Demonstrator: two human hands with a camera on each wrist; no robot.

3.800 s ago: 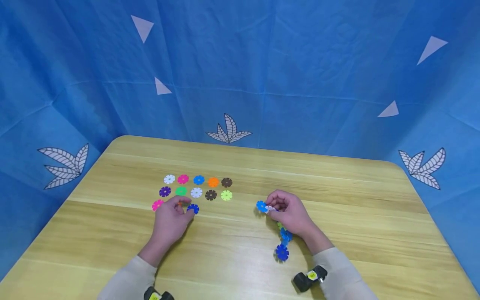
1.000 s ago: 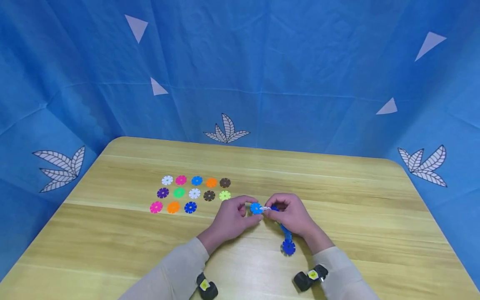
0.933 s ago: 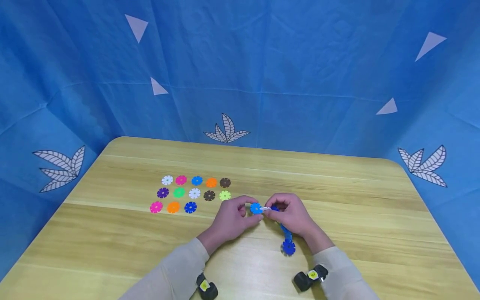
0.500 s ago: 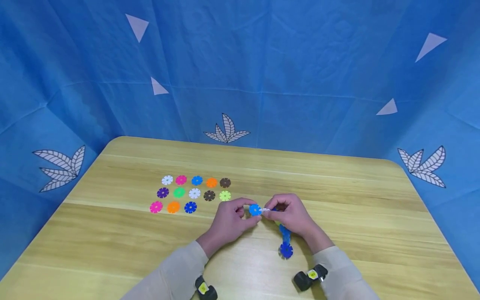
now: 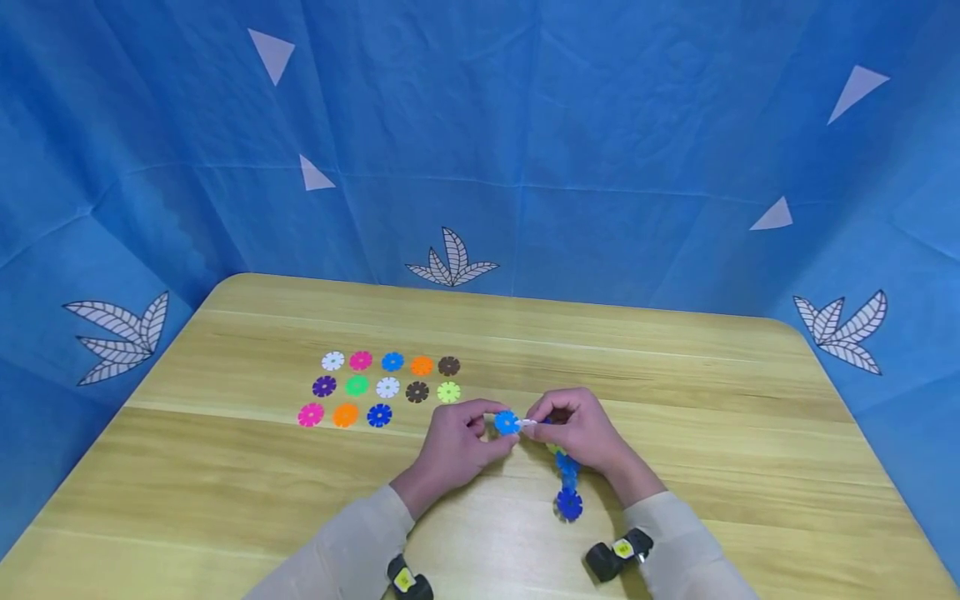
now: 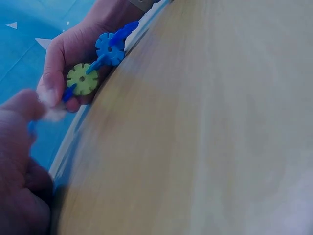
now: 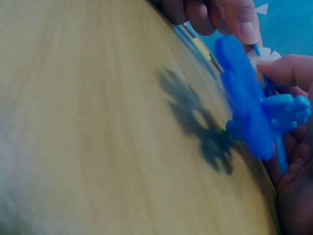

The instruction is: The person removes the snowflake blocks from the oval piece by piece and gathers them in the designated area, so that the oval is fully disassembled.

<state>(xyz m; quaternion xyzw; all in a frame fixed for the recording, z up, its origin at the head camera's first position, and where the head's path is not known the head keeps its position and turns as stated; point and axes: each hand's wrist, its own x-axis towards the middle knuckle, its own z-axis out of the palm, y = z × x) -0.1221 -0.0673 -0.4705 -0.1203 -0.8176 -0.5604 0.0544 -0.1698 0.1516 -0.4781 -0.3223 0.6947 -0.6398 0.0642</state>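
My left hand [image 5: 453,443] pinches the rim of a light blue notched plastic disc [image 5: 507,422] between thumb and forefinger. Slotted edge-on into that disc is a white disc [image 7: 264,57], which my right hand [image 5: 583,427] pinches. From there a chain of interlocked discs hangs below the right palm. It includes a yellow-green disc [image 6: 82,79], a medium blue disc [image 6: 110,49] and, at its lower end, a dark blue disc [image 5: 569,504]. Fingers partly hide the upper links. In the left wrist view the white disc is blurred.
Loose discs lie flat in three rows on the wooden table [image 5: 720,400], left of my hands; among them are a pink disc [image 5: 311,415], an orange disc [image 5: 346,415] and a dark blue disc [image 5: 379,415]. A blue curtain [image 5: 600,150] stands behind the table.
My left hand has come right from the loose discs to the chain's light blue disc. Over the last second, both hands and the held discs have shifted slightly left; the hanging end has swung left and down.
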